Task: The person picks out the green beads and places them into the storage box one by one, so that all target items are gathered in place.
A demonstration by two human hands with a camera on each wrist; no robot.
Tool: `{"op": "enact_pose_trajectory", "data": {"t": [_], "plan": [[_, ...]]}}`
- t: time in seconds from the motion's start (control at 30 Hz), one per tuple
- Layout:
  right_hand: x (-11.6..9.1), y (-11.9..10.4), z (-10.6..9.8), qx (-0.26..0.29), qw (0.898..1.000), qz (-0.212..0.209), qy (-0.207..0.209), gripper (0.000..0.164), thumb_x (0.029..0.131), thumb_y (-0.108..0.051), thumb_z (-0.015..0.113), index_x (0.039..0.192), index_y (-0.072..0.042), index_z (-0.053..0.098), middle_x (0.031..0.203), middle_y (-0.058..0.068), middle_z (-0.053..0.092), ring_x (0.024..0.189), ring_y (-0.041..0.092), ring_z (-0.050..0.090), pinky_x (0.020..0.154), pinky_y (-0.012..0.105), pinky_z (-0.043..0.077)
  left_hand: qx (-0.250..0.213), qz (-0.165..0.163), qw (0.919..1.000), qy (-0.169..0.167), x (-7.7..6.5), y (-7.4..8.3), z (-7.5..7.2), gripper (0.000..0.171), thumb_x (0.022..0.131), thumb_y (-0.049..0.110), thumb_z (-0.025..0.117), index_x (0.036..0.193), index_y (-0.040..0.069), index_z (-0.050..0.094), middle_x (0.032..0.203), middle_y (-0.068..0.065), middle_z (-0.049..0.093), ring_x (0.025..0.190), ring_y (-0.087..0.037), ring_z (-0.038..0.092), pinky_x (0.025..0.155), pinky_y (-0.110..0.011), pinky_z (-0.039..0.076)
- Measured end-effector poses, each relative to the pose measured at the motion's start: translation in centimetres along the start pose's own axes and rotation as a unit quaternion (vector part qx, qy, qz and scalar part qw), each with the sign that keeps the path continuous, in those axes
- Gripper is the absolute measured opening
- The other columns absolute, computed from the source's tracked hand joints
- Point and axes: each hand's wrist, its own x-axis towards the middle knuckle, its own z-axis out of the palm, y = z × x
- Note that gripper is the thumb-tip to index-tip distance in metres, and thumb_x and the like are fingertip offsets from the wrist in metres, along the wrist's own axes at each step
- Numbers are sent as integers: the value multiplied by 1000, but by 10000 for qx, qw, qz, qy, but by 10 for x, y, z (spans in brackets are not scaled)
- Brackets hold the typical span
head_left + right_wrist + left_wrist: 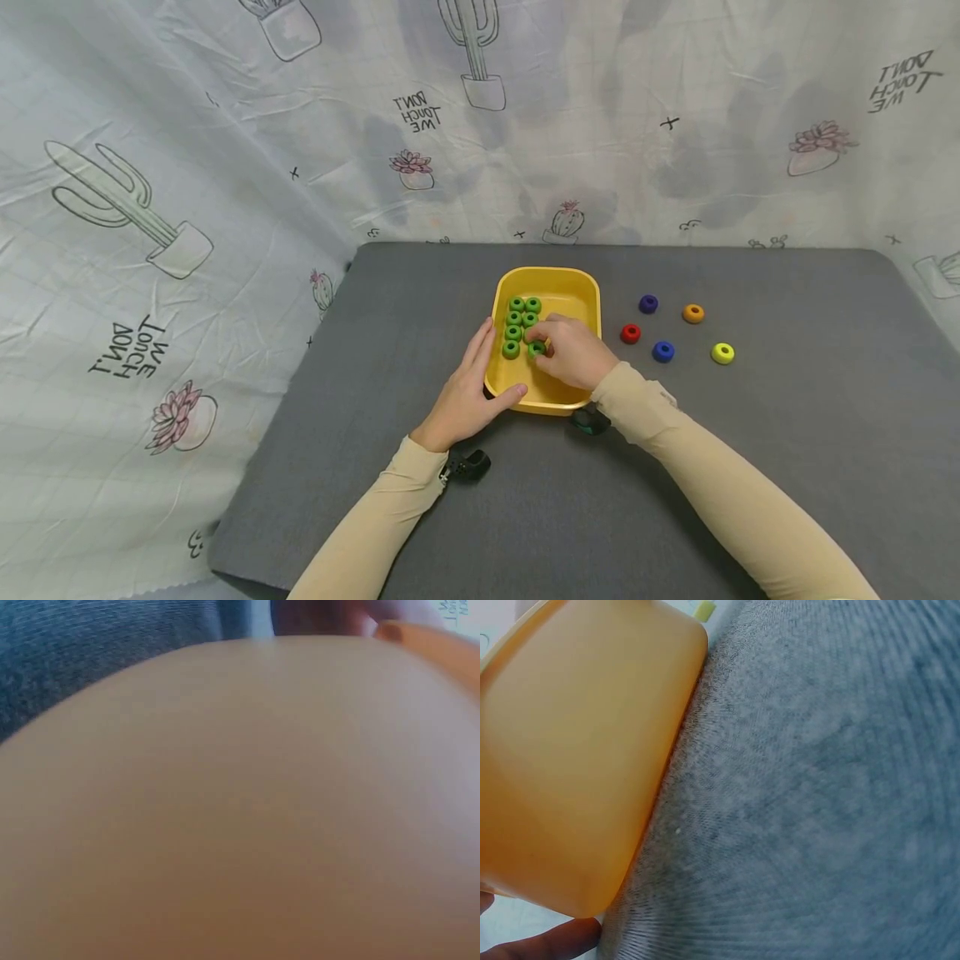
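A yellow plastic tray [564,288] stands on the grey table, and its outer wall [577,750] fills the left of the left wrist view. Inside, several green ring-shaped beads [513,318] form two columns along the left side. My right hand [576,354] reaches in over the right rim and pinches a green bead [536,349] at the near end of the right column; its fingers partly cover the bead behind. With fingers extended along the left rim and thumb at the near edge, my left hand [468,398] rests against the tray.
Right of the tray lie a red bead [631,333], a purple bead [648,303], a blue bead [663,351], an orange bead [693,313] and a yellow bead [723,353]. A patterned cloth [600,125] hangs behind the table [795,433] and along its left side.
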Motion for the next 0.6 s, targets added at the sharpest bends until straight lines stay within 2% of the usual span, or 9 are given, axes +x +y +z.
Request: {"op": "enact_pose_trajectory", "data": {"t": [0.17,0.37,0.47,0.6], "plan": [[3,1,5,-281,9996,-14,-32,23,88,-5,81,111,-1,78,103,13,72,86,24,65,85,41,59,10,-4,10000,34,0,-1,1,101,96,60,64,169,14,11,177,6,3,158,-23,28,120,-56,38],[5,1,9,-557,9978,203,-298,26,90,-6,80,115,-2,77,107,15,70,88,25,65,87,41,60,13,13,10000,48,0,-1,0,102,96,60,65,169,14,11,177,6,3,157,-22,29,120,-55,38],[4,-1,8,-514,9980,278,-251,26,89,-6,81,114,-2,77,105,15,69,84,24,64,84,40,60,6,12,10000,45,0,0,1,102,96,60,64,169,13,11,177,4,4,158,-22,29,120,-56,38],[2,-2,6,-439,9985,261,-189,18,87,-7,82,103,-3,77,95,11,66,75,21,58,75,35,57,14,-4,10000,46,0,-1,1,102,96,61,64,169,13,11,177,6,3,157,-22,29,120,-55,37]]}}
